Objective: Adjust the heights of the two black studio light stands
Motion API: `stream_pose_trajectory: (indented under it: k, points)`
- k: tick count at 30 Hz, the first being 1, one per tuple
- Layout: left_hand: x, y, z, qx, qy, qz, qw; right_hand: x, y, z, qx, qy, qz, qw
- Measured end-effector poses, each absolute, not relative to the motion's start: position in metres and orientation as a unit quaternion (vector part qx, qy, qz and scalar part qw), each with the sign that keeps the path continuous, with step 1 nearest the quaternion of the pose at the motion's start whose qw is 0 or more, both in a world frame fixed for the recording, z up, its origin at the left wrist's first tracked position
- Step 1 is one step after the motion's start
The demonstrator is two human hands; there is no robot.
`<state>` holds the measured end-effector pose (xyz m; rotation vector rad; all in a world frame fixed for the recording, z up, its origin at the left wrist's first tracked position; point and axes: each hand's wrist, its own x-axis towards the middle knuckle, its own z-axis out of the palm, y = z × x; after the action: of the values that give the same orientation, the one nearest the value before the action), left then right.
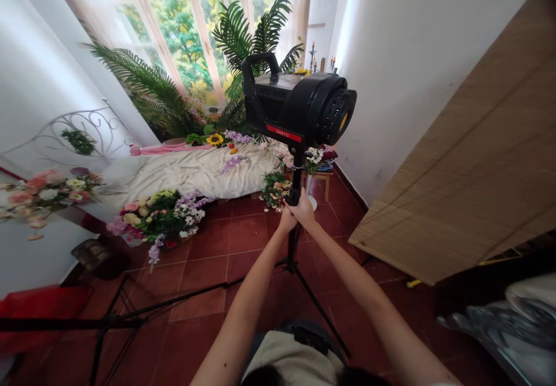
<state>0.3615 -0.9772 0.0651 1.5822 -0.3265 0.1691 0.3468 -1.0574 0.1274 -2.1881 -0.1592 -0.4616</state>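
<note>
A black studio light (299, 105) with a red label and a top handle sits on a black stand (292, 252) with spread legs, its front facing right. My left hand (287, 219) is closed around the stand's pole just under the lamp. Slightly higher and to the right, my right hand (304, 209) also grips the pole, touching my left. Both hands are below the lamp body, and the pole partly hides their fingers.
A bed with a cream cover (204, 171) and flowers (160, 218) lies beyond, before a window (174, 26) with palm leaves. A wooden panel (469, 160) leans at right. Another black stand (115, 319) spreads its legs at lower left, near red fabric (47, 305).
</note>
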Motion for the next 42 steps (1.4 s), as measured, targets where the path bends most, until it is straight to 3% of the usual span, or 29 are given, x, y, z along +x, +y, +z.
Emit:
stream_pose_trajectory:
  k: [6, 15, 22, 42]
  points:
    - [0.360, -0.980, 0.066, 0.724, -0.112, 0.117, 0.670, 0.358, -1.066, 0.166, -0.902, -0.070, -0.190, 0.381]
    - [0.358, -0.988, 0.066, 0.764, -0.055, 0.144, 0.626, 0.387, -1.078, 0.276, -0.797, -0.269, -0.272, 0.468]
    - [0.362, -1.002, 0.072, 0.794, 0.105, 0.150, 0.580, 0.378, -1.080, 0.246, -0.791, -0.272, -0.219, 0.502]
    - [0.361, -1.000, 0.070, 0.781, 0.063, 0.143, 0.604, 0.374, -1.083, 0.207, -0.821, -0.230, -0.167, 0.495]
